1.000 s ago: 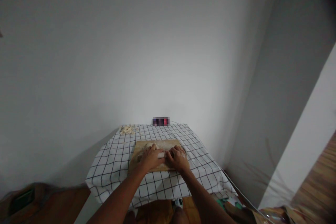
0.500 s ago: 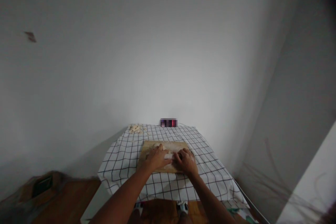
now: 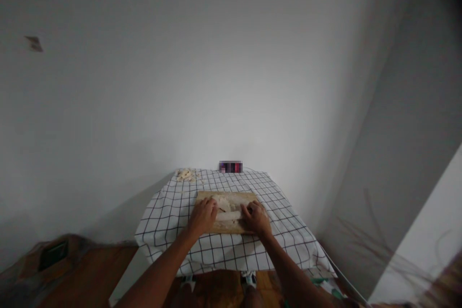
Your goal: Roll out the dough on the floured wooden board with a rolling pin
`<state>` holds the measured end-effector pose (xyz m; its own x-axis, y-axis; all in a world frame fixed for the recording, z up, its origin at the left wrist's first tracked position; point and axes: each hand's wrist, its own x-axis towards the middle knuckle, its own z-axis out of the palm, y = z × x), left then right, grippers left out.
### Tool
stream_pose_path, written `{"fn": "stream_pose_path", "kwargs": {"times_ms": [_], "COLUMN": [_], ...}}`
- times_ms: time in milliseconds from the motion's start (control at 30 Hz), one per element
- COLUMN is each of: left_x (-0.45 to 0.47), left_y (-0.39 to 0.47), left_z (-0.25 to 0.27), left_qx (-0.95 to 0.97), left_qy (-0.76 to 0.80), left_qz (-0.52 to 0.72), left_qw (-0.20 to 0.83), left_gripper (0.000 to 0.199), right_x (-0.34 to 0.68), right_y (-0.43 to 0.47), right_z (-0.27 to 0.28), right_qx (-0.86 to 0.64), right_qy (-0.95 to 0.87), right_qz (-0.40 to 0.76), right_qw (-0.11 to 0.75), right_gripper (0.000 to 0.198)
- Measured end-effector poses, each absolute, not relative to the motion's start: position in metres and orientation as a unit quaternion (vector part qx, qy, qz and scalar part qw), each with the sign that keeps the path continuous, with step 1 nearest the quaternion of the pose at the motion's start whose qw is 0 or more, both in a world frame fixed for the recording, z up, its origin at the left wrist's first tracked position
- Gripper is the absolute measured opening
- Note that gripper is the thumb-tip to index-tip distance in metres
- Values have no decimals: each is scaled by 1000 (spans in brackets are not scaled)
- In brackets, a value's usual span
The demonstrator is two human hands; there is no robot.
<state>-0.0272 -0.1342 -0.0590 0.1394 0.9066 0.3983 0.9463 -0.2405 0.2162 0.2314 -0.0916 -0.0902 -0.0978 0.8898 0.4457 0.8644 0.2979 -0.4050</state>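
A pale rolling pin point(image 3: 228, 215) lies across the wooden board point(image 3: 231, 227), close to its near side. My left hand point(image 3: 204, 212) is closed around the pin's left end, and my right hand point(image 3: 256, 216) grips the right end with bent fingers. Just beyond the pin, a piece of whitish dough point(image 3: 224, 202) rests on the floured board. Its left edge is partly hidden by my left fingers.
The board sits on a table with a white checked cloth point(image 3: 166, 221). At the far left corner is a heap of pale dough pieces point(image 3: 185, 174). A blurred dark device point(image 3: 231, 167) stands against the wall. An open cardboard box point(image 3: 54, 255) is on the floor, left.
My left hand has moved left, off the dough, to the left end of the rolling pin. More of the dough and pin shows. My right hand stays at the right end.
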Motion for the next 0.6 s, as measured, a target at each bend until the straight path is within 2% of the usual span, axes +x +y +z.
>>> {"fn": "stream_pose_path", "kwargs": {"times_ms": [167, 267, 367, 467, 600], "left_x": [-10, -7, -8, -8, -9], "left_y": [-137, -131, -122, -110, -88], "left_z": [-62, -65, -65, -59, -45], "left_qx": [-716, -696, -661, -646, -637], "left_qy": [-647, -660, -690, -706, -725], "left_qz": [-212, -239, -264, -261, -236], "left_qw": [152, 150, 134, 125, 116], "left_gripper": [45, 40, 33, 32, 34], "right_x": [228, 226, 221, 214, 207], "right_y": [-94, -92, -82, -66, -44], "right_z": [-86, -77, -64, -54, -51], "right_qx": [-607, -605, -618, -635, -622], "right_qy": [-754, -772, -772, -760, -774], "right_qz": [-43, -58, -43, -34, -35], "right_qw": [246, 187, 144, 132, 114], "right_gripper": [25, 20, 30, 39, 35]}}
